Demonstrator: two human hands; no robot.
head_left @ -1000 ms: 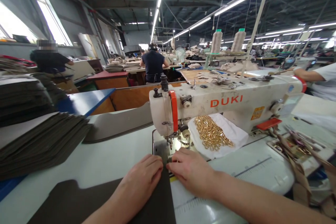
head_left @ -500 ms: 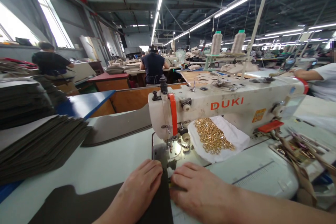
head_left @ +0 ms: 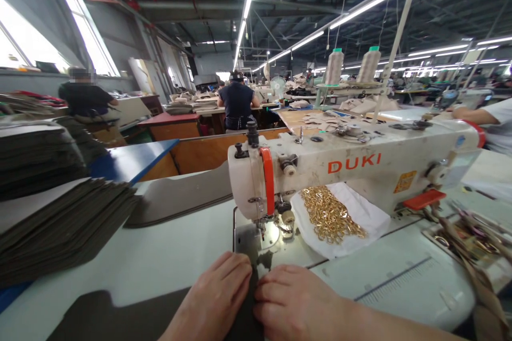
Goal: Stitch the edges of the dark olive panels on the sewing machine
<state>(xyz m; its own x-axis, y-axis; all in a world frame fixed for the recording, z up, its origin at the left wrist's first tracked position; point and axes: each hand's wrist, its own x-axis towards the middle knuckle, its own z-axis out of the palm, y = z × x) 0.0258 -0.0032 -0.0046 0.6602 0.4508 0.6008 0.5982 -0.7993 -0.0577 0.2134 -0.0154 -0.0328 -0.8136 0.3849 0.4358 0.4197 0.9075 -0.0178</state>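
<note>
A dark grey fabric panel [head_left: 132,311] lies on the sewing table, its narrow edge reaching toward the needle. My left hand [head_left: 214,295] has its fingers curled together on the panel, just in front of the needle area. Close beside it, my right hand [head_left: 296,301] pinches the panel's right edge, fingertips hidden partly behind the knuckles. Directly ahead stands a white sewing machine [head_left: 304,165] marked DUKI. Its presser foot [head_left: 262,226] sits over the shiny metal plate, a little beyond both hands. Something small and white shows by my right fingertips; I cannot make it out.
Gold metal clasps [head_left: 332,213] lie heaped on a white cloth [head_left: 372,216] under the machine arm. A stack of dark panels [head_left: 68,229] stands left, with more flat panels [head_left: 180,197] behind. A tray of straps [head_left: 468,234] is at right. Other people work farther off.
My right hand has drawn in closer to the left hand at the panel's edge, its fingers more closed. The view has shifted slightly, so the machine appears lower and farther right.
</note>
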